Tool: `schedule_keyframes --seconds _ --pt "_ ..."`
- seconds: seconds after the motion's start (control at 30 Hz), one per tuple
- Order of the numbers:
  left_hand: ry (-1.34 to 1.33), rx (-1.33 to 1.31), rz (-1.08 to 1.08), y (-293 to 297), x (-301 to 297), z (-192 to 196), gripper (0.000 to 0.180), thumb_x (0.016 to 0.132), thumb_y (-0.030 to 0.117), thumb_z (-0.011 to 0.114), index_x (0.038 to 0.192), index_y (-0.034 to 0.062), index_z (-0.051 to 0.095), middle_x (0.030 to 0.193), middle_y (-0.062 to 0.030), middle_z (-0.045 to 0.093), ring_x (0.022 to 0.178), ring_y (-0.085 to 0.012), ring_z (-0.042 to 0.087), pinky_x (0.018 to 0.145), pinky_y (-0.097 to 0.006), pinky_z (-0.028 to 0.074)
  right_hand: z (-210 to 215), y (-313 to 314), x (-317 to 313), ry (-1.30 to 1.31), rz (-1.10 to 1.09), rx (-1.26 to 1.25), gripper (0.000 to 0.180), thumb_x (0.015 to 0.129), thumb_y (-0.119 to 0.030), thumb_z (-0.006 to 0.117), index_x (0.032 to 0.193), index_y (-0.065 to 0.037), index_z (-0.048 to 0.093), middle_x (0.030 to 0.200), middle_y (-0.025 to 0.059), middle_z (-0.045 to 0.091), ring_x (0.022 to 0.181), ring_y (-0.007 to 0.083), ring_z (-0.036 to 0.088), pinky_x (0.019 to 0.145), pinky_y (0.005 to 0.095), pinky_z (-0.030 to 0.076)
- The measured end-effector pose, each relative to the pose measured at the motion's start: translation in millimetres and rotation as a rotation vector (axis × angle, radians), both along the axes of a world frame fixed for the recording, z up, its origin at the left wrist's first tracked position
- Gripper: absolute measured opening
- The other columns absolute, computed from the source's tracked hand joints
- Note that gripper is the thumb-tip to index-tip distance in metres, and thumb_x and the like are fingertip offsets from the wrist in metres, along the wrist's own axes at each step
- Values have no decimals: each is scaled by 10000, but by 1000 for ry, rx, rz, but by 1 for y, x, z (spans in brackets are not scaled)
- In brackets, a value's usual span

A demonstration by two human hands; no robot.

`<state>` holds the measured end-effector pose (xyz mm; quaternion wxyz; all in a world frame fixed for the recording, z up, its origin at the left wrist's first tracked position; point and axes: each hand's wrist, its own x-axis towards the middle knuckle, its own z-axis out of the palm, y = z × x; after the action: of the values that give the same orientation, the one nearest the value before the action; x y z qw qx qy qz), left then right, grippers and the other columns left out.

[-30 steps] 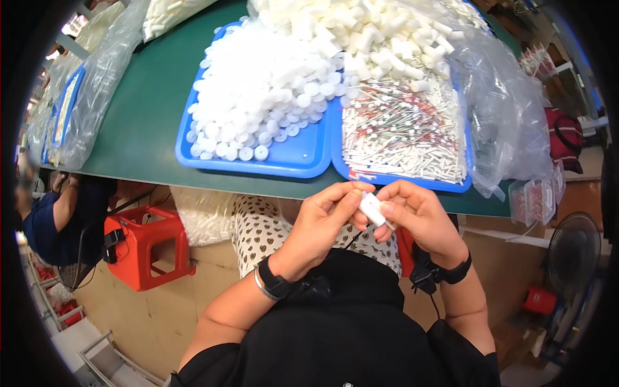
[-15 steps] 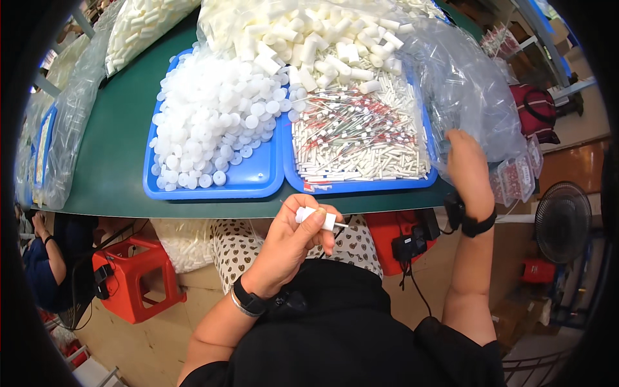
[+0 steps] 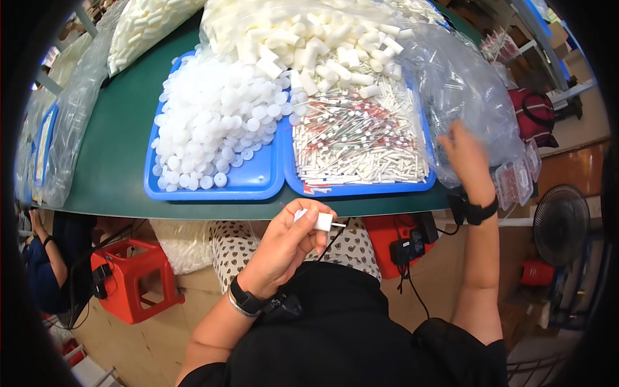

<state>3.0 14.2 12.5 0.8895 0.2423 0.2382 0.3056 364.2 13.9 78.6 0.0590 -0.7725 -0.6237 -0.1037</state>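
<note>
Above my lap, at the table's front edge, my left hand (image 3: 288,240) pinches a white cylinder (image 3: 322,222). A thin pale rod sticks out of its right end. My right hand (image 3: 467,156) is over the clear plastic bag (image 3: 461,84) to the right of the trays; its fingers are smeared by motion, and whether they hold anything is unclear. A blue tray (image 3: 255,185) bears a heap of translucent white discs (image 3: 216,113). Beside it, a second blue tray (image 3: 387,187) holds thin white sticks (image 3: 361,169) and red-and-grey wired pieces (image 3: 354,122).
An open bag of thick white cylinders (image 3: 322,48) lies across the back of the trays. Another full bag (image 3: 145,35) is at the far left. Red stools (image 3: 132,277) stand below the table, with black cables (image 3: 407,251) at the right. Another person's arm (image 3: 51,255) shows at left.
My right hand has shifted slightly up and turned over the clear bag. My left hand keeps hold of the white cylinder, nearly still, with the cylinder tilted a little differently.
</note>
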Motion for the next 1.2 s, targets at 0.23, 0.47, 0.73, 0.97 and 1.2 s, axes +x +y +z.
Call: schedule_keyframes --seconds 0.23,0.47,0.73,0.97,1.2 --pt "-109 -54 95 2 4 4 233 1024 238 527 1063 11 562 887 -69 585 672 -111 489 619 -243 417 13 -32 -122 1358 255 25 246 958 -36 588 1191 38 557 1024 65 657 852 108 648 750 244 531" --pt "-173 -110 154 2 1 -2 213 1020 236 540 1040 25 562 974 -74 591 688 -105 513 620 -247 418 -20 -48 -166 1535 325 -277 255 945 15 590 1190 54 527 1060 110 671 973 147 676 869 267 540" --pt "-97 -92 309 -1 -1 -6 196 1023 214 537 1070 23 535 995 -78 590 709 -99 548 637 -245 459 -39 -51 -168 1575 393 -61 265 960 0 568 1211 54 501 1190 148 621 1002 167 661 864 295 555" --pt "44 174 353 -11 7 -17 182 1021 179 544 1135 44 504 1042 -68 575 763 -89 568 690 -250 490 -50 -54 -188 1544 400 -53 245 966 5 564 1199 61 511 1114 153 647 1015 182 670 880 301 559" --pt "321 792 286 -14 7 -26 387 951 72 612 1315 52 482 1199 -14 467 1067 -126 530 963 -290 443 -65 -55 -187 1342 533 18 222 962 -7 568 1177 39 540 1120 163 657 990 223 683 863 319 559"
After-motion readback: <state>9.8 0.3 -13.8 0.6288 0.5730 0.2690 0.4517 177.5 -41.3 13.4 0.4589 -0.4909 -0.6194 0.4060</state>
